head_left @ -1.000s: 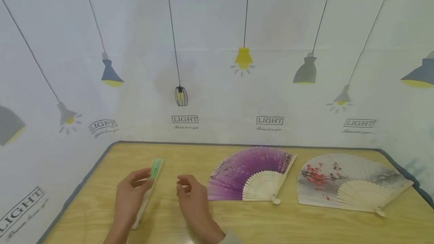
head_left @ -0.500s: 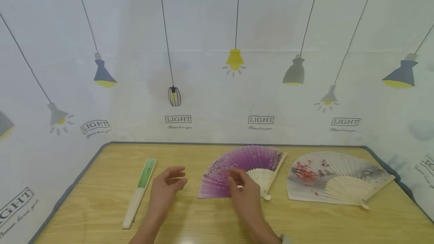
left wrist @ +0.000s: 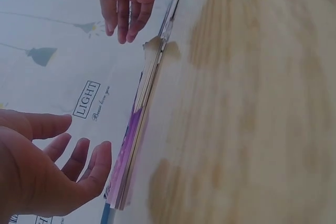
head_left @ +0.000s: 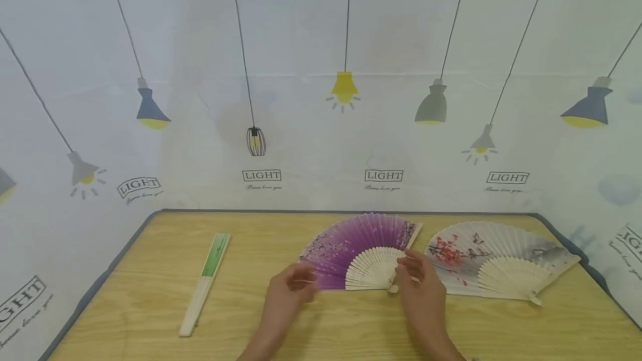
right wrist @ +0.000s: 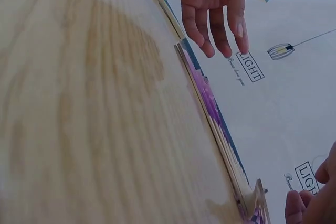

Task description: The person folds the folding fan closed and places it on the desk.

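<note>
An unfolded purple folding fan (head_left: 351,244) with pale ribs lies on the wooden table in the middle of the head view. My left hand (head_left: 291,288) hovers by its left lower edge, fingers loosely bent and apart, holding nothing. On the other side, my right hand (head_left: 421,288) is beside the fan's pivot end, overlapping the right rib in the head view. In the left wrist view, the left hand (left wrist: 58,166) shows an empty gap between thumb and fingers. The right wrist view catches the right hand (right wrist: 312,195) only at its edge.
A folded fan with a green end (head_left: 205,283) lies at the left of the table (head_left: 150,305). An unfolded white fan with red blossoms (head_left: 501,263) lies to the right, near the purple one. Behind the table stands a white backdrop (head_left: 311,127) printed with lamps.
Both hands have moved right, the left one away from the folded fan and the right one across the purple fan to its pivot end. The camera view has shifted slightly.
</note>
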`<move>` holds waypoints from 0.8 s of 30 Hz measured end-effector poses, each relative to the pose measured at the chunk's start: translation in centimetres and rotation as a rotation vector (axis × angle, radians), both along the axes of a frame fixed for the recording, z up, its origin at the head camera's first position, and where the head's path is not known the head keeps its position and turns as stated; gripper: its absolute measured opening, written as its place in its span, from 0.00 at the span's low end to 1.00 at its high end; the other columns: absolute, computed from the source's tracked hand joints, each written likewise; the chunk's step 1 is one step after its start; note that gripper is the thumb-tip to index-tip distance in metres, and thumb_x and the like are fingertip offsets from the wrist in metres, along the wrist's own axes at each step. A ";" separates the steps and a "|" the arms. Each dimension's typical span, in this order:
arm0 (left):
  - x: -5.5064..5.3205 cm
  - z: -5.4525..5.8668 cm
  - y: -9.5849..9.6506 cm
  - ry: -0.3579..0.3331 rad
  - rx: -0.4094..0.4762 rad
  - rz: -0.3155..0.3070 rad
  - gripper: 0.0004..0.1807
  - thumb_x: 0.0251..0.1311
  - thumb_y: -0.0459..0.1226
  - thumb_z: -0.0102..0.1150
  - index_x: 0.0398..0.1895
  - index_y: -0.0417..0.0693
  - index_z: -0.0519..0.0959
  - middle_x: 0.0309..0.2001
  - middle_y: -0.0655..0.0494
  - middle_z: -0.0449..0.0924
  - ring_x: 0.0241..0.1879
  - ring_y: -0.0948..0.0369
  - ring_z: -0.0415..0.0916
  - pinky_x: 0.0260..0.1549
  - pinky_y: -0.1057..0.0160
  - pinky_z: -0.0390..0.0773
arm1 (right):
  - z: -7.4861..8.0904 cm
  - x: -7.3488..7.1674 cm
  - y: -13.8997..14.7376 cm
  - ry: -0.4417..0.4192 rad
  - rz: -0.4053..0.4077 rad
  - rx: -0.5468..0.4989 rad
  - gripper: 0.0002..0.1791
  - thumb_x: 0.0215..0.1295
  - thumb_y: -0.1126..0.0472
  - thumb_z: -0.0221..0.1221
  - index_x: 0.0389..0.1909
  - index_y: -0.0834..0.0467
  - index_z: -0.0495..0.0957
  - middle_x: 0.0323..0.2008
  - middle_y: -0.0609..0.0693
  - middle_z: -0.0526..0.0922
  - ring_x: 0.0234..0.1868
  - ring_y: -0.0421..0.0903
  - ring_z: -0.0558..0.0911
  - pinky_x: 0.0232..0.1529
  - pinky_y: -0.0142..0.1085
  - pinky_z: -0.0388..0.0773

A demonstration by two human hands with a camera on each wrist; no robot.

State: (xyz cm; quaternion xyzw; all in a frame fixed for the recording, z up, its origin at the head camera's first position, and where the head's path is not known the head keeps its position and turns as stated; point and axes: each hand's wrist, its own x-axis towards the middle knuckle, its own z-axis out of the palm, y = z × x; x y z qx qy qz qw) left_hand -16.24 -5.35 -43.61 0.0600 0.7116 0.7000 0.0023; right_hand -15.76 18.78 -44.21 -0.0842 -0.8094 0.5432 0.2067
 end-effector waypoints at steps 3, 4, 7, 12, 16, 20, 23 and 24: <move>0.2 -0.3 0.5 -0.065 0.039 -0.050 0.19 0.52 0.25 0.61 0.50 0.28 0.75 0.43 0.38 0.79 0.38 0.53 0.78 0.35 0.60 0.84 | -0.4 0.2 1.0 -0.032 -0.050 0.005 0.18 0.71 0.62 0.53 0.59 0.60 0.69 0.49 0.54 0.79 0.51 0.47 0.77 0.45 0.22 0.74; 0.2 -0.5 0.7 -0.095 0.061 -0.077 0.20 0.53 0.26 0.61 0.50 0.28 0.74 0.43 0.39 0.78 0.38 0.54 0.78 0.36 0.59 0.84 | -0.5 0.2 1.1 -0.040 -0.059 -0.013 0.19 0.71 0.62 0.52 0.60 0.61 0.68 0.50 0.55 0.78 0.52 0.49 0.76 0.47 0.25 0.75; 0.4 -0.9 1.0 -0.180 0.146 -0.145 0.21 0.55 0.26 0.61 0.53 0.26 0.72 0.43 0.40 0.78 0.37 0.54 0.78 0.39 0.54 0.84 | -1.0 0.3 1.3 -0.083 -0.060 -0.089 0.23 0.72 0.60 0.51 0.65 0.61 0.62 0.54 0.57 0.75 0.57 0.52 0.72 0.56 0.38 0.73; 0.5 -2.0 1.2 -0.227 0.241 -0.200 0.21 0.56 0.24 0.61 0.53 0.24 0.70 0.39 0.43 0.79 0.36 0.54 0.79 0.42 0.52 0.84 | -1.6 0.3 0.8 -0.163 -0.064 -0.113 0.27 0.72 0.57 0.51 0.68 0.62 0.59 0.55 0.61 0.75 0.56 0.55 0.73 0.55 0.47 0.74; 0.2 -2.6 0.9 -0.249 0.289 -0.244 0.20 0.57 0.24 0.59 0.52 0.22 0.69 0.38 0.42 0.79 0.38 0.52 0.81 0.44 0.52 0.83 | -1.6 0.0 0.5 -0.179 -0.091 -0.059 0.26 0.71 0.54 0.54 0.65 0.62 0.64 0.51 0.62 0.79 0.51 0.56 0.78 0.48 0.47 0.79; -0.1 -2.8 0.5 -0.279 0.318 -0.280 0.19 0.59 0.24 0.58 0.52 0.22 0.69 0.40 0.41 0.79 0.40 0.50 0.81 0.46 0.52 0.82 | -1.7 -0.5 0.6 -0.194 -0.090 -0.025 0.26 0.69 0.53 0.54 0.63 0.63 0.67 0.48 0.63 0.81 0.47 0.55 0.81 0.46 0.46 0.81; -0.2 -2.8 0.4 -0.292 0.328 -0.286 0.19 0.59 0.25 0.58 0.52 0.22 0.69 0.39 0.41 0.80 0.40 0.51 0.81 0.47 0.53 0.81 | -1.6 -1.0 1.0 -0.214 -0.076 -0.011 0.27 0.68 0.55 0.55 0.63 0.65 0.67 0.47 0.63 0.82 0.42 0.53 0.84 0.48 0.48 0.80; -0.2 -2.8 0.4 -0.294 0.329 -0.287 0.19 0.59 0.25 0.59 0.52 0.22 0.70 0.39 0.41 0.80 0.40 0.51 0.81 0.47 0.53 0.81 | -1.5 -1.1 1.1 -0.225 -0.069 -0.013 0.27 0.68 0.55 0.56 0.63 0.65 0.66 0.46 0.63 0.82 0.40 0.52 0.85 0.49 0.49 0.80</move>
